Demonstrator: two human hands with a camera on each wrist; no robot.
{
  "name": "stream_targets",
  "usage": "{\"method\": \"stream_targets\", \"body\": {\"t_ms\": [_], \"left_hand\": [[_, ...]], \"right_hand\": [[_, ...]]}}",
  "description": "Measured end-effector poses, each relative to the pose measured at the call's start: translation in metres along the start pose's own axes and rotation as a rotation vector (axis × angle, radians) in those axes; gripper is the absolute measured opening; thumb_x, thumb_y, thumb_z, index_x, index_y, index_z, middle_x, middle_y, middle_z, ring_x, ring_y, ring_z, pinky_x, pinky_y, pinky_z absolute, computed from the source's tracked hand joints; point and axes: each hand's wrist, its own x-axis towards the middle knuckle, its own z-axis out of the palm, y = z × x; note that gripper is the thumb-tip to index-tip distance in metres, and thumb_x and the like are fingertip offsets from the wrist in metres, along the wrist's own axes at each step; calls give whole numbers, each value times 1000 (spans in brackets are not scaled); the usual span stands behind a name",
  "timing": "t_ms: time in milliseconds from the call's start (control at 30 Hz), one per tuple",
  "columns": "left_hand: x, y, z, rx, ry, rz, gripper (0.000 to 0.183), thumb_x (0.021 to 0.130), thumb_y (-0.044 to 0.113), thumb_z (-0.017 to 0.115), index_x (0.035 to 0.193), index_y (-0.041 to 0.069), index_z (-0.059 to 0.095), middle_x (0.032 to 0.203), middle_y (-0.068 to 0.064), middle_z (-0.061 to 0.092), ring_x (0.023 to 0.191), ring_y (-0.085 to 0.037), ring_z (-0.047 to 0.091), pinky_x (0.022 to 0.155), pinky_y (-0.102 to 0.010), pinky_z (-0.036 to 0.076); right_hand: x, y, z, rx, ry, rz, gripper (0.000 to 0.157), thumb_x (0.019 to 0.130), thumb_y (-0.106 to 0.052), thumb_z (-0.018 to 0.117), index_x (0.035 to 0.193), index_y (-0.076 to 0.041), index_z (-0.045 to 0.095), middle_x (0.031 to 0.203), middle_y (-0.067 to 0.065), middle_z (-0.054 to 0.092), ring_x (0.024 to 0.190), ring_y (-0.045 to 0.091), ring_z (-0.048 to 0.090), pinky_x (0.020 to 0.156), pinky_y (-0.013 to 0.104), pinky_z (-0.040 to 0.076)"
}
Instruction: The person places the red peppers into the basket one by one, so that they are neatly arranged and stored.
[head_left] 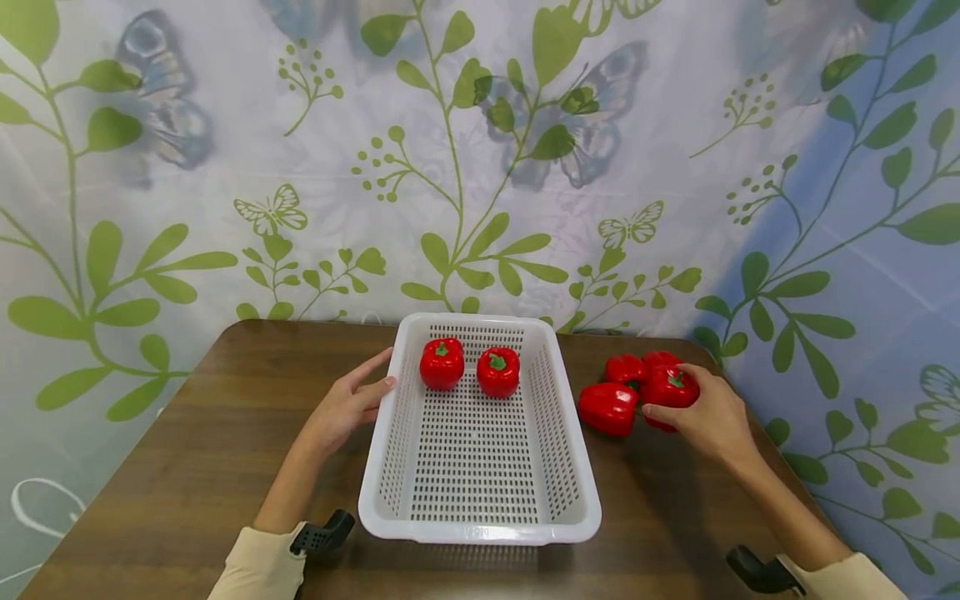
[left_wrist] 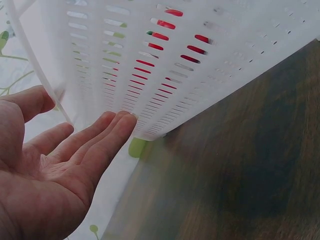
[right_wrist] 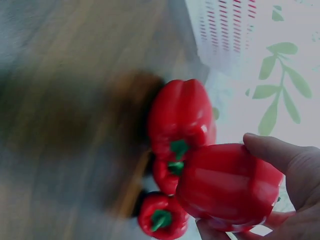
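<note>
A white perforated plastic basket stands on the table, with two red bell peppers in its far half. My left hand is at the basket's left side, fingers extended; in the left wrist view its fingertips lie by the slotted outer wall. To the right of the basket, my right hand grips a red bell pepper between thumb and fingers. Several more red peppers lie grouped beside it; one rests on its side. Green stems show on them in the right wrist view.
The brown wood-grain table extends on both sides of the basket. Behind it and along the right hangs a cloth printed with leaves and butterflies. A dark strap device sits on each wrist.
</note>
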Motion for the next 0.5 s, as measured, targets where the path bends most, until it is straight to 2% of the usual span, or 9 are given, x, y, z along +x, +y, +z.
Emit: {"method": "stream_targets", "body": {"t_ms": [267, 500], "left_hand": [[1, 0, 0, -1, -3, -2, 64, 103, 36, 60, 160, 27, 32, 144, -26, 55, 119, -39, 67, 99, -52, 55], [2, -2, -2, 7, -9, -1, 64, 103, 36, 59, 160, 28, 31, 145, -25, 55, 119, -39, 66, 98, -51, 56]], "right_hand": [[9, -28, -1, 42, 51, -59, 81, 83, -41, 82, 144, 1, 48, 134, 30, 55, 118, 49, 51, 90, 69, 50], [14, -60, -2, 84, 43, -84, 84, 82, -38, 83, 148, -3, 45, 136, 28, 54, 118, 47, 53, 86, 66, 56]]}}
